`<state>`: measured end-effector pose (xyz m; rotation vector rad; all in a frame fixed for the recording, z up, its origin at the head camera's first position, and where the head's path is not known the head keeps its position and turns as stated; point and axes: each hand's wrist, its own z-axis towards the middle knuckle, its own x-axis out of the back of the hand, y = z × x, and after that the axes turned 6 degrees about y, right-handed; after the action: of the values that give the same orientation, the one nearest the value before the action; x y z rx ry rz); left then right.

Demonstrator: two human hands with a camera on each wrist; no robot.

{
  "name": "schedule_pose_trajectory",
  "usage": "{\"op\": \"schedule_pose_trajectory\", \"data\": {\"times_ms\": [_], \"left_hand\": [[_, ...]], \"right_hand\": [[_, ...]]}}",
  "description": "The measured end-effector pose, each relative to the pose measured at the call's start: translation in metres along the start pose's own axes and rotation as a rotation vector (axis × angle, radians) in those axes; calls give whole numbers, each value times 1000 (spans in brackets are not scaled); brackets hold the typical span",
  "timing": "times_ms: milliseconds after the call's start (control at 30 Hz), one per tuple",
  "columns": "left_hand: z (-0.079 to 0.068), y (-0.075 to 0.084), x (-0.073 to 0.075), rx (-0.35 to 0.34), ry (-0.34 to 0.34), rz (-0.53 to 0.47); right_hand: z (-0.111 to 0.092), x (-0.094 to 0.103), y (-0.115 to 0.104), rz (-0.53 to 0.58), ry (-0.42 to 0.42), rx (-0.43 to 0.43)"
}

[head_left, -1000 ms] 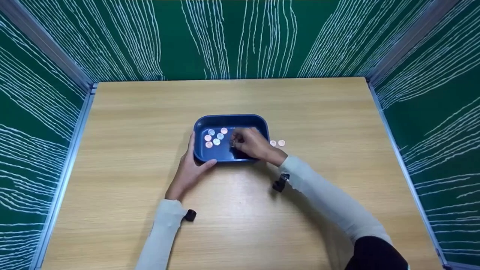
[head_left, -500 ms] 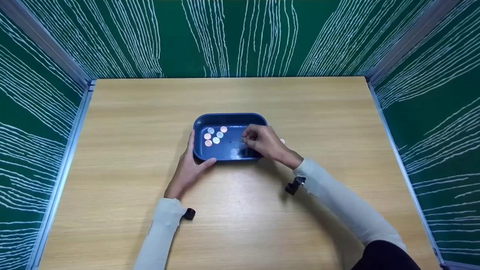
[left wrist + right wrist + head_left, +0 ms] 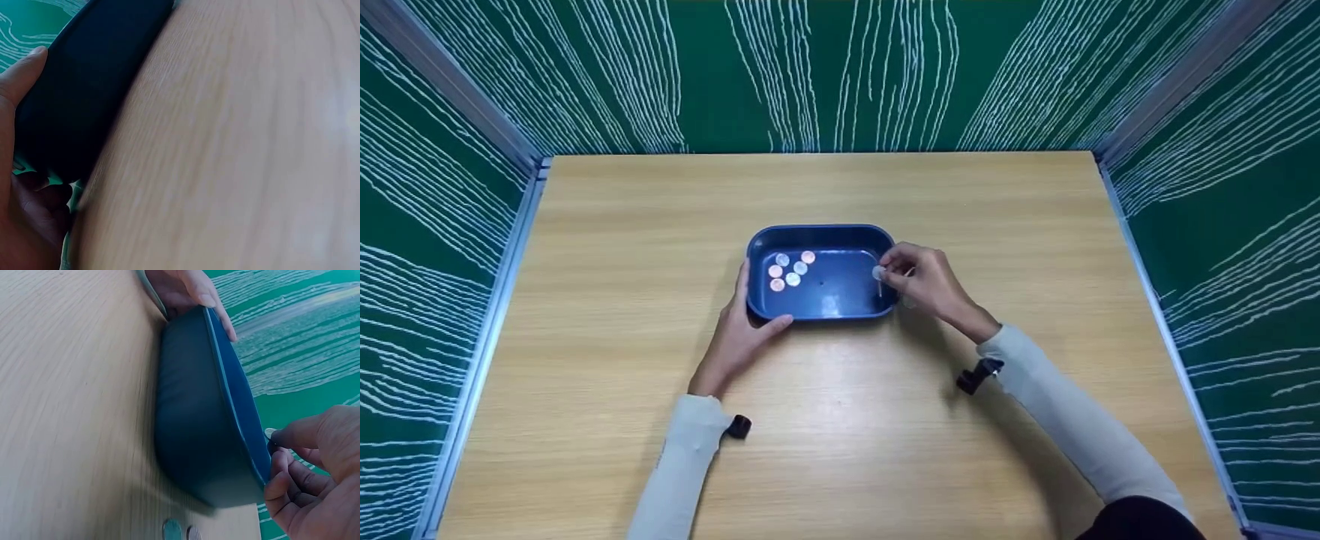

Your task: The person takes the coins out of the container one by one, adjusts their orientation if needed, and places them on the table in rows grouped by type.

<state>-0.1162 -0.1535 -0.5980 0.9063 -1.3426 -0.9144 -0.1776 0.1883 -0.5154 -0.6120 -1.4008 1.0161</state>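
A blue plastic tray (image 3: 840, 300) stands on the table, with several copper and silver coins (image 3: 793, 280) lying in its left half. My left hand (image 3: 739, 334) holds the tray's near left corner, thumb at the near rim and fingers along the left wall. At the right end, my right hand (image 3: 926, 283) pinches a silver coin (image 3: 878, 273) between thumb and fingertips, just above the rim. The right wrist view shows this coin (image 3: 270, 433) edging out past the thumb. Two more coins (image 3: 172, 530) lie on the table outside the tray; in the head view my right hand mostly hides them.
The wooden table (image 3: 840, 420) stretches around the tray. Green panels (image 3: 877, 75) with white wavy lines enclose it at the back and both sides, with metal strips (image 3: 1155, 285) along the side edges.
My right hand has moved rightward from the tray's middle to its right rim, with the silver coin in its fingertips. The left hand, the tray and the coins lying inside stay in place.
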Motion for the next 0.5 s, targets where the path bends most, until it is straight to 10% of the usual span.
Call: {"op": "schedule_pose_trajectory", "data": {"times_ms": [500], "left_hand": [[-1,1,0,17,-15,11]], "right_hand": [[-20,25,33,36,92,-108]]}}
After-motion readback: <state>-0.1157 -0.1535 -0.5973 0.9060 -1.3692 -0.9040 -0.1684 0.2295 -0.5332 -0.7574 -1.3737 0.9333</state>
